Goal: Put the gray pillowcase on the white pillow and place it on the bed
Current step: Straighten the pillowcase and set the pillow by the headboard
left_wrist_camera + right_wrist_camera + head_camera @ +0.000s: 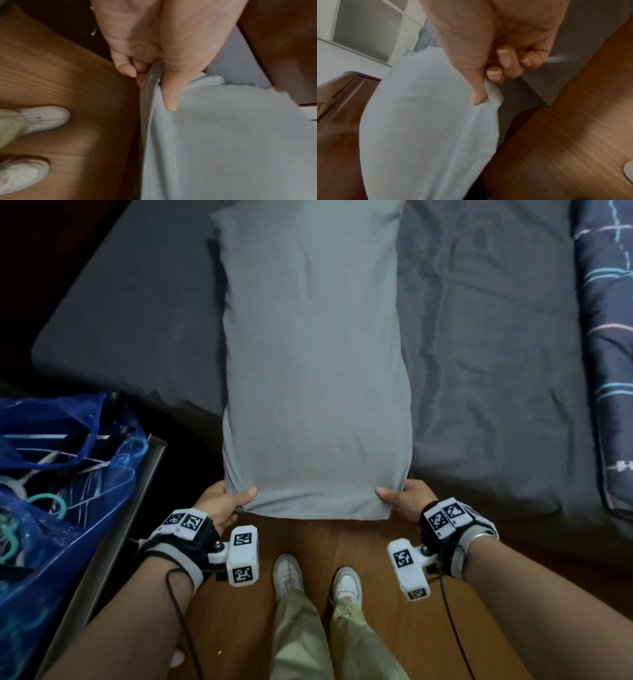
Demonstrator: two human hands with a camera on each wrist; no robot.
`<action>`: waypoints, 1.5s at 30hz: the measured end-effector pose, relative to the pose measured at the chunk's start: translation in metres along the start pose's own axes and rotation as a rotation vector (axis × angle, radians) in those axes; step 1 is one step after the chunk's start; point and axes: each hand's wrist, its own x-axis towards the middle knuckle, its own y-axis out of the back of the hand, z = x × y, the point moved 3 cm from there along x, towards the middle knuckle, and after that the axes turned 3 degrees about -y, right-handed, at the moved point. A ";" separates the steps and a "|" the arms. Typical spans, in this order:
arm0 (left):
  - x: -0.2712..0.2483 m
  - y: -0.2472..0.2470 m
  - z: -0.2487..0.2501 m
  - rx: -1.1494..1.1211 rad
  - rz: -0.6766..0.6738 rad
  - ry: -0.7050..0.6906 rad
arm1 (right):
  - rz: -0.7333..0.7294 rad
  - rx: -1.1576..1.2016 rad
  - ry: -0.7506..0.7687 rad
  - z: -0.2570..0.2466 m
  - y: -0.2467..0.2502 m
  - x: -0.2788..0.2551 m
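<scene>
The gray pillowcase [315, 354] is stretched long over the pillow, reaching from my hands out across the dark bed [479, 337]. No white of the pillow shows. My left hand [227, 501] pinches the near left corner of the pillowcase [223, 135], thumb on top and fingers curled under the hem. My right hand [400, 499] pinches the near right corner of the pillowcase [428, 128] the same way. The near end hangs past the bed's edge, above the wooden floor.
A blue mesh bag [65, 474] with hangers sits at the left on a metal-edged surface. A dark patterned quilt [609, 337] lies folded along the bed's right side. My white shoes [287, 573] stand on the brown wooden floor [370, 542] below the pillow's end.
</scene>
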 end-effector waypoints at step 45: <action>-0.024 0.015 0.172 -0.371 -0.090 -0.046 | -0.394 0.625 -0.123 -0.177 0.057 -0.026</action>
